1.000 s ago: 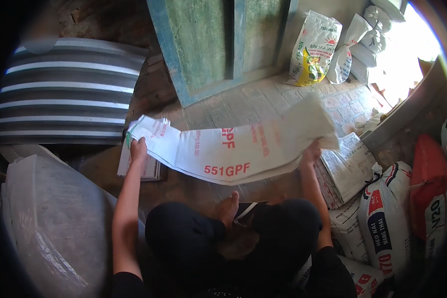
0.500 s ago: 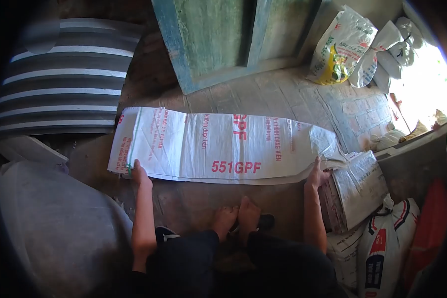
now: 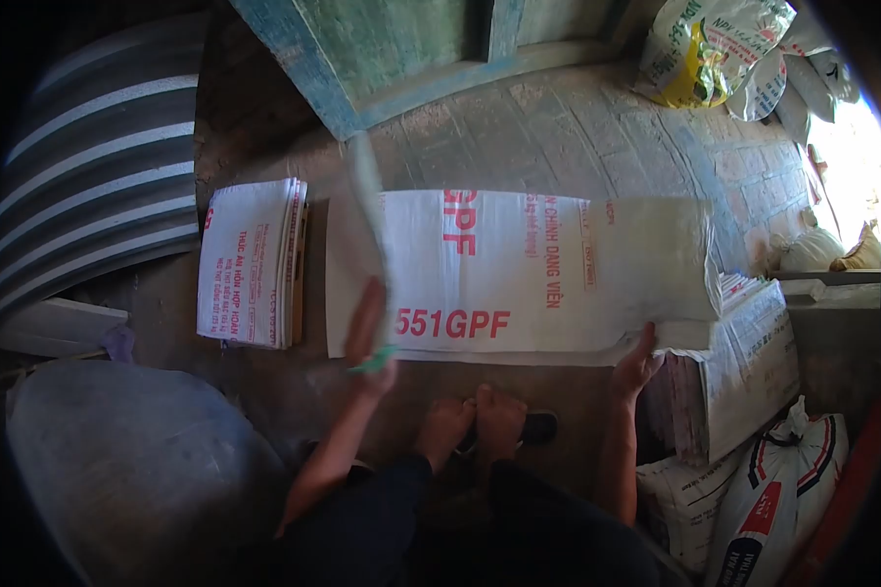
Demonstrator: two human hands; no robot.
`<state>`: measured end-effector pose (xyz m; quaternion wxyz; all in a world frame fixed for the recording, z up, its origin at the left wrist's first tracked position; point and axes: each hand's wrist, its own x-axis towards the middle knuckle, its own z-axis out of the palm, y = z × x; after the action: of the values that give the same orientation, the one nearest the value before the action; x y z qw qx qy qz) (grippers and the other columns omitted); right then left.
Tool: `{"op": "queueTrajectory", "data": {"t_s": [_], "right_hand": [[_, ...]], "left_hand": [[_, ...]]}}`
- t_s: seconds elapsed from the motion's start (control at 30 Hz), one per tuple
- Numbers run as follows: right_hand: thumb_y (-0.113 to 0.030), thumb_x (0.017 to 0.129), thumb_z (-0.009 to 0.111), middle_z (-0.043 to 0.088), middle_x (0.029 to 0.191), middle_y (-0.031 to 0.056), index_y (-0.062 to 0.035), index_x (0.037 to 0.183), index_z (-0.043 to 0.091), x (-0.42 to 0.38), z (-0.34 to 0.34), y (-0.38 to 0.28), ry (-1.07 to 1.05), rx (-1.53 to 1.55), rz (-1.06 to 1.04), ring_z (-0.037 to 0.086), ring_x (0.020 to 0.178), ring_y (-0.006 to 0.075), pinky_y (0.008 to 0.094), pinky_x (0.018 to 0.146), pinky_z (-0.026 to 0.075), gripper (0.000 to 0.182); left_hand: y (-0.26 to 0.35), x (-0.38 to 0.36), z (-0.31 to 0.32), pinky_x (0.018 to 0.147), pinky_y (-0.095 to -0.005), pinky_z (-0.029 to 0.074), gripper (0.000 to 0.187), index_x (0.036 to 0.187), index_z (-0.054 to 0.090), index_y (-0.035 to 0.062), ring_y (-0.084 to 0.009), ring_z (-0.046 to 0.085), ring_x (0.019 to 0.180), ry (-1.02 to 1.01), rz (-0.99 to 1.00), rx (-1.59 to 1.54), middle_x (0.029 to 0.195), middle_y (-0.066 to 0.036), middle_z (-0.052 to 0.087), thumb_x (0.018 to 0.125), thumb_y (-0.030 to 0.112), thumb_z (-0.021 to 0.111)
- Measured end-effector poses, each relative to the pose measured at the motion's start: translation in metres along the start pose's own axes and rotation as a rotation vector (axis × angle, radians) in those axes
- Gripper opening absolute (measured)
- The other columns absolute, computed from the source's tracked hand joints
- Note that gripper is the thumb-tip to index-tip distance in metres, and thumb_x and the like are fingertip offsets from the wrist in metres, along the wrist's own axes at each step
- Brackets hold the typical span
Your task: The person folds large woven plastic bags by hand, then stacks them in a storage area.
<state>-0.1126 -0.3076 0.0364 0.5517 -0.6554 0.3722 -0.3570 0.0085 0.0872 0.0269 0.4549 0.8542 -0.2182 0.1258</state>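
Note:
A flat white woven sack (image 3: 548, 264) with red "551GPF" print lies across the floor in front of my feet. My left hand (image 3: 370, 333), blurred by motion, is closed on the sack's left end, which stands up as a raised flap; green string shows at the fingers. At the near right corner, my right hand (image 3: 638, 360) grips the sack's edge with the thumb on top. Left of the sack sits a stack of folded white sacks (image 3: 248, 264). Another folded stack (image 3: 749, 377) is beside my right hand, partly under the sack's right end.
Corrugated sheets (image 3: 103, 147) lie at upper left, above a large grey rounded object (image 3: 137, 440). A blue-green door panel (image 3: 411, 49) stands at the back. Filled bags stand at far right (image 3: 715, 59) and near right (image 3: 788, 489). Slippers lie by my feet.
My left hand has moved right, lifting the sack's left end off the floor and folding it inward. The left stack has come into view. My right hand stays at the right corner.

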Motion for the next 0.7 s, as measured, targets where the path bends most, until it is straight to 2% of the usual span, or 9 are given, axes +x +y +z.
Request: {"op": "queueTrajectory", "data": {"t_s": [0.03, 0.1, 0.17, 0.23, 0.3, 0.33, 0.43, 0.53, 0.7], "right_hand": [[-0.017, 0.103, 0.053, 0.061, 0.126, 0.0138, 0.008, 0.13, 0.054, -0.009, 0.001, 0.003, -0.038, -0.053, -0.033, 0.057, 0.11, 0.0226, 0.0356, 0.097, 0.044, 0.037], [-0.014, 0.103, 0.052, 0.063, 0.122, 0.0143, 0.007, 0.126, 0.058, -0.023, 0.009, 0.007, -0.117, -0.155, -0.111, 0.058, 0.106, 0.0219, 0.0349, 0.094, 0.047, 0.032], [-0.002, 0.093, 0.054, 0.066, 0.123, 0.0185, 0.0021, 0.122, 0.066, -0.024, 0.005, 0.013, -0.389, -0.425, -0.408, 0.061, 0.115, 0.0269, 0.0364, 0.1, 0.046, 0.031], [0.004, 0.083, 0.056, 0.066, 0.126, 0.0196, -0.0018, 0.122, 0.068, -0.039, 0.038, -0.021, -0.537, -0.293, -0.55, 0.061, 0.12, 0.0309, 0.04, 0.104, 0.045, 0.041], [0.007, 0.069, 0.057, 0.063, 0.133, 0.0176, -0.0099, 0.127, 0.067, -0.049, 0.045, -0.014, -0.749, -0.48, -0.628, 0.056, 0.129, 0.0353, 0.0469, 0.111, 0.04, 0.062], [0.008, 0.066, 0.055, 0.062, 0.135, 0.014, -0.0153, 0.127, 0.068, -0.057, 0.048, -0.011, -0.807, -0.514, -0.581, 0.054, 0.131, 0.0348, 0.0493, 0.113, 0.036, 0.067], [-0.003, 0.071, 0.064, 0.048, 0.149, 0.0143, -0.0192, 0.136, 0.061, -0.067, 0.054, 0.019, -0.976, -0.712, -0.482, 0.037, 0.142, 0.038, 0.0549, 0.119, 0.024, 0.067], [-0.014, 0.074, 0.071, 0.04, 0.155, 0.0132, -0.0206, 0.137, 0.058, -0.073, 0.056, 0.026, -1.01, -0.775, -0.463, 0.029, 0.146, 0.0397, 0.0581, 0.12, 0.017, 0.065], [-0.022, 0.078, 0.076, 0.04, 0.154, 0.0129, -0.0206, 0.134, 0.061, -0.074, 0.054, 0.011, -1.021, -0.748, -0.455, 0.028, 0.147, 0.039, 0.0587, 0.121, 0.015, 0.058]], "left_hand": [[0.015, 0.008, 0.022, 0.117, -0.045, 0.031, 0.06, 0.145, 0.046, -0.0018, -0.0367, 0.042, 0.142, -0.059, -0.017, -0.113, 0.15, -0.024, 0.045, 0.095, 0.03, 0.053], [0.008, 0.0, 0.036, 0.12, -0.0493, 0.024, 0.061, 0.146, 0.047, 0.0028, -0.04, 0.032, 0.146, -0.362, 0.038, 0.053, 0.155, -0.024, 0.036, 0.091, 0.028, 0.06], [0.002, -0.014, 0.052, 0.121, -0.0518, 0.021, 0.062, 0.143, 0.05, 0.0036, -0.0412, 0.027, 0.147, -0.5, -0.043, 0.16, 0.157, -0.023, 0.034, 0.087, 0.022, 0.066], [0.005, -0.021, 0.052, 0.121, -0.0532, 0.02, 0.062, 0.143, 0.051, 0.0069, -0.0411, 0.026, 0.148, -0.511, -0.044, 0.141, 0.157, -0.022, 0.033, 0.084, 0.017, 0.068], [0.003, -0.023, 0.05, 0.12, -0.0545, 0.02, 0.062, 0.141, 0.053, 0.0102, -0.0413, 0.026, 0.148, -0.541, -0.034, 0.156, 0.157, -0.022, 0.033, 0.082, 0.013, 0.069], [0.0, -0.025, 0.048, 0.12, -0.0551, 0.02, 0.06, 0.14, 0.055, 0.0118, -0.0416, 0.027, 0.147, -0.566, -0.026, 0.178, 0.157, -0.022, 0.034, 0.082, 0.012, 0.069], [-0.021, -0.035, 0.044, 0.12, -0.0564, 0.021, 0.053, 0.135, 0.062, 0.0151, -0.0424, 0.03, 0.146, -0.555, 0.036, 0.212, 0.155, -0.022, 0.037, 0.082, 0.01, 0.068], [-0.028, -0.038, 0.038, 0.119, -0.0566, 0.023, 0.045, 0.128, 0.068, 0.0152, -0.0423, 0.034, 0.144, -0.526, 0.066, 0.201, 0.154, -0.022, 0.04, 0.083, 0.013, 0.068], [-0.015, -0.029, 0.025, 0.118, -0.052, 0.027, 0.041, 0.123, 0.07, 0.0117, -0.0405, 0.038, 0.142, -0.469, 0.027, 0.093, 0.153, -0.02, 0.042, 0.083, 0.02, 0.071]]}}
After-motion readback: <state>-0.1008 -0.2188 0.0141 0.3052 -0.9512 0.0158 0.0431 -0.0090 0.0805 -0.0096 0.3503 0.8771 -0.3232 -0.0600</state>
